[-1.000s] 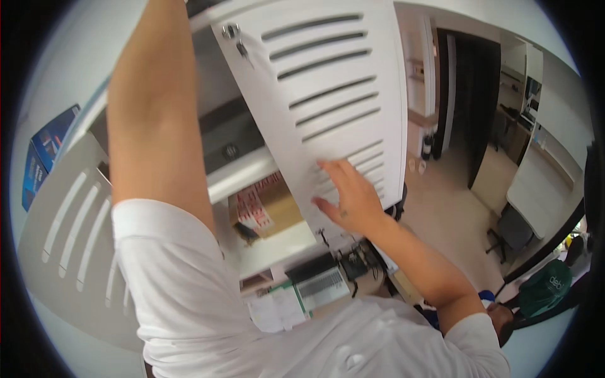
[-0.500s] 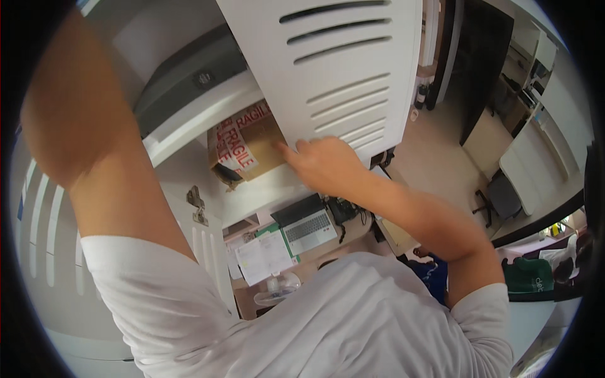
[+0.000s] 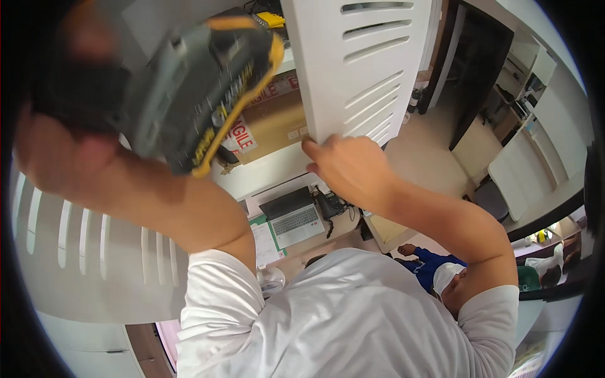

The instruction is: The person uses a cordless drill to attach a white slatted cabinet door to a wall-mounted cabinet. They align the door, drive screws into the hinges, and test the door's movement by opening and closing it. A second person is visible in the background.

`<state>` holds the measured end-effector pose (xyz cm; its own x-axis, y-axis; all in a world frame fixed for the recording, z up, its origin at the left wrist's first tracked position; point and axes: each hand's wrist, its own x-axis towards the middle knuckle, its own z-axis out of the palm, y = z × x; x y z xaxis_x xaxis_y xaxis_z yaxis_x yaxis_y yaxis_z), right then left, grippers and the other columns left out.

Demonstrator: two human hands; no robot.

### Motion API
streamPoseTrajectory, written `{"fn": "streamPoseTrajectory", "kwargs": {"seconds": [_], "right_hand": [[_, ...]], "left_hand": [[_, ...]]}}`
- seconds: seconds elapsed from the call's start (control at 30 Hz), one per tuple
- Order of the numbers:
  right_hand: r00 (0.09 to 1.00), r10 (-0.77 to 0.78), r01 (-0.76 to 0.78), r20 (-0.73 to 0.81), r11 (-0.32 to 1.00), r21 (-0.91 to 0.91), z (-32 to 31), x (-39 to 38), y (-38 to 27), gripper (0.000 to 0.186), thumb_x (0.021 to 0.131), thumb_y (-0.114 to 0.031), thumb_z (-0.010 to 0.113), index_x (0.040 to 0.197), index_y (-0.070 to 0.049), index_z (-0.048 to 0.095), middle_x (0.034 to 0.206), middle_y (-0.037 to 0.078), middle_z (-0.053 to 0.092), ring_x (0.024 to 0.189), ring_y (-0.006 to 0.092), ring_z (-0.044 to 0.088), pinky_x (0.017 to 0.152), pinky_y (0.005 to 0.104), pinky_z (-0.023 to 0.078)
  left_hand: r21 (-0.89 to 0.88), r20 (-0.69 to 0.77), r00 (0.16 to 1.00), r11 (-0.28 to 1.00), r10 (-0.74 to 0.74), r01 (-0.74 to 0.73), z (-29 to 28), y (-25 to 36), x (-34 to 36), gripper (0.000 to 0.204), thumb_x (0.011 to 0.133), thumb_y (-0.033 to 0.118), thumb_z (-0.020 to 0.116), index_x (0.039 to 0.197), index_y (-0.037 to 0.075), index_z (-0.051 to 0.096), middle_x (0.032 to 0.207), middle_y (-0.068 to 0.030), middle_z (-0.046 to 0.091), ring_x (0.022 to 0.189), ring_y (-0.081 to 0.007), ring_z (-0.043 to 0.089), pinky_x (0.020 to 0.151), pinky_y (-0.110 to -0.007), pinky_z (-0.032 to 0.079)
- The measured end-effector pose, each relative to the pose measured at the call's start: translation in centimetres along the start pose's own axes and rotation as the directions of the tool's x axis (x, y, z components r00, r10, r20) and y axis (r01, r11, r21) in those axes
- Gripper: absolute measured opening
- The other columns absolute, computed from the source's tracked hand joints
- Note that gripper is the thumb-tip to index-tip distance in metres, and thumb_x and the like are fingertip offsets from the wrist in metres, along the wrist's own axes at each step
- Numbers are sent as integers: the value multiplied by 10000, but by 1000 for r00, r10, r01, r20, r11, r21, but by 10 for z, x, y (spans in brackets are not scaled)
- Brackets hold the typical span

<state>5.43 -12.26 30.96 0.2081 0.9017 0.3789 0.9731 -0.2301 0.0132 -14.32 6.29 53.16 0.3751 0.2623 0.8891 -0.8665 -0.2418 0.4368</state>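
Note:
My left hand point(image 3: 66, 154), smeared by motion, grips a bulky black-and-grey object with yellow edging point(image 3: 183, 94); its exact kind is hard to make out in the blur. This object is held up at the upper left, in front of the open cabinet. My right hand point(image 3: 350, 165) is closed at the lower corner of the white slotted cabinet door point(image 3: 353, 82), with the thumb near the door's edge. Behind the held object, a brown cardboard box point(image 3: 274, 123) with red-and-white tape sits on the lower shelf point(image 3: 265, 167).
A yellow item point(image 3: 272, 20) and black cords show on the upper shelf. Below are a laptop point(image 3: 295, 225), papers point(image 3: 268, 246) and a black desk phone point(image 3: 331, 205) on a desk. A person in blue point(image 3: 435, 264) is low at the right, near my right arm.
My left arm has come down and bent, bringing the black-and-grey object out from the upper shelf area. The dark grey shape seen there before no longer shows. The door and my right hand appear farther right.

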Motion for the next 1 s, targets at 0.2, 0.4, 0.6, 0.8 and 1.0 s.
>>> {"fn": "streamPoseTrajectory", "kwargs": {"seconds": [0.2,0.4,0.6,0.8,1.0], "right_hand": [[998,52,-52,-47,999,-2,-27,-61,-5,191,941,-263,662,1061,-123,611,756,102,584,669,303,661,611,418,518],[971,220,-216,-96,975,51,-47,-127,8,255,849,-161,739,1067,-157,607,845,100,586,765,325,629,666,445,487],[883,392,-422,-258,903,-74,-43,-174,29,290,831,-92,746,1086,-107,609,876,119,606,780,353,623,660,446,475],[837,379,-444,-396,892,-83,-36,-192,55,253,850,-82,733,1065,-80,600,905,132,636,740,356,626,634,428,479],[863,327,-391,-385,915,-99,-37,-187,48,301,798,-98,767,1057,-101,613,908,109,645,693,331,613,605,424,481]], "left_hand": [[108,4,997,992,-72,71,-5,-26,-63,550,990,275,487,1365,-124,447,1224,-235,570,805,-166,498,741,-302,418],[-50,-71,975,977,-211,208,1,-77,-112,715,810,221,702,1398,-92,444,1129,-267,626,748,-222,630,525,-273,505],[-193,-10,903,887,-430,420,14,-132,-131,901,700,146,761,1485,-77,379,1149,-229,638,876,-297,668,519,-307,527],[-220,43,827,803,-560,554,17,-167,-134,811,745,69,740,1479,-47,417,1177,-203,639,936,-288,663,586,-317,540],[-177,-10,813,802,-582,571,13,-176,-139,800,769,99,721,1490,-43,404,1189,-192,628,964,-287,638,571,-325,534]]}}
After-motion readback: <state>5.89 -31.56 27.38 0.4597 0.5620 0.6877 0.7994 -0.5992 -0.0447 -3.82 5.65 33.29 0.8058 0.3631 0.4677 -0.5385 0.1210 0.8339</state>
